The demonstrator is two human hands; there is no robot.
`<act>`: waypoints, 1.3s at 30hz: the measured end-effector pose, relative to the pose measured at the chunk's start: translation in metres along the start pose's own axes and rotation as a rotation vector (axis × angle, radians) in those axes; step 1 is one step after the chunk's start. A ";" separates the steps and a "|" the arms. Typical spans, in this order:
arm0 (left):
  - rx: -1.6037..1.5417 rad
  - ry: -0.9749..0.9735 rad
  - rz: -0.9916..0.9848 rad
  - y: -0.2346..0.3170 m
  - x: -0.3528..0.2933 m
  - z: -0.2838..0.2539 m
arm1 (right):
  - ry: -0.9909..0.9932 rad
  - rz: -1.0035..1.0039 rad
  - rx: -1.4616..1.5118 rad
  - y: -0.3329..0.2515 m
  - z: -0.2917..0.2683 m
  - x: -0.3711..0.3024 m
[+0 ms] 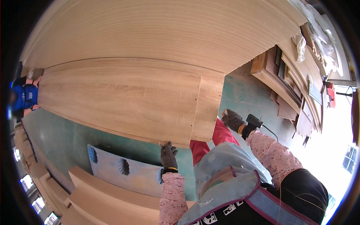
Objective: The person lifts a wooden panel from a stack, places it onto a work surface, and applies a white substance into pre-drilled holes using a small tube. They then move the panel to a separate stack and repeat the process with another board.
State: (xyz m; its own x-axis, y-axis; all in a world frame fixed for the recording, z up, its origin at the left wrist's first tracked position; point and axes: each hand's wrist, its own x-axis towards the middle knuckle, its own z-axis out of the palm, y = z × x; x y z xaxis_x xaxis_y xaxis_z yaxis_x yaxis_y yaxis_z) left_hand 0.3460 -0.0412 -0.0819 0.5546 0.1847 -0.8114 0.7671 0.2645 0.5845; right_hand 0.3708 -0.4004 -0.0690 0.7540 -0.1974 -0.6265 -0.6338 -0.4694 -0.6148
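A long wood-grain panel [123, 99] lies before me, with a narrower strip of the same colour [208, 107] at its right end and small dark holes along that end. At its near edge, close to the right corner, my left hand [168, 154] in a grey fingerless glove is closed on the panel's rim. My right hand [232, 120], gloved alike, hangs just off the panel's right end; its fingers are loosely bent and nothing shows in them. A co-worker in blue [26, 95] has both hands at the panel's far left end.
Beyond the panel rises a large stack of boards [161, 30] with layered edges. More boards [285, 82] lean at the right, some with plastic film. A blue-grey board with scalloped holes [123, 168] and pale wooden pieces [112, 198] are at the lower left. The floor [243, 93] is green.
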 end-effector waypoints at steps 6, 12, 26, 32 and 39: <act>0.037 -0.007 0.044 0.004 0.008 -0.003 | 0.065 0.016 0.183 -0.011 -0.009 0.006; 0.223 0.109 0.101 0.018 0.002 -0.017 | 0.033 0.070 0.648 -0.030 0.036 -0.021; -0.180 0.488 -0.002 -0.017 0.029 0.032 | 0.487 -0.481 0.033 -0.084 0.006 0.102; -0.397 0.311 0.109 -0.010 0.026 0.042 | 0.347 -0.217 0.057 -0.047 -0.012 0.100; -0.367 0.383 -0.005 -0.019 0.028 0.055 | 0.255 -0.170 0.114 -0.011 -0.006 0.075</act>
State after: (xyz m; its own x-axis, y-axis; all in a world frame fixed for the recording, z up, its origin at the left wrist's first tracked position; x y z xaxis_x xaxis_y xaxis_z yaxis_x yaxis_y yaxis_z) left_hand 0.3649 -0.0930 -0.1150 0.3407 0.4972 -0.7980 0.5678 0.5677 0.5961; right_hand 0.4355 -0.4148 -0.1064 0.8606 -0.3406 -0.3787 -0.4993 -0.4176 -0.7591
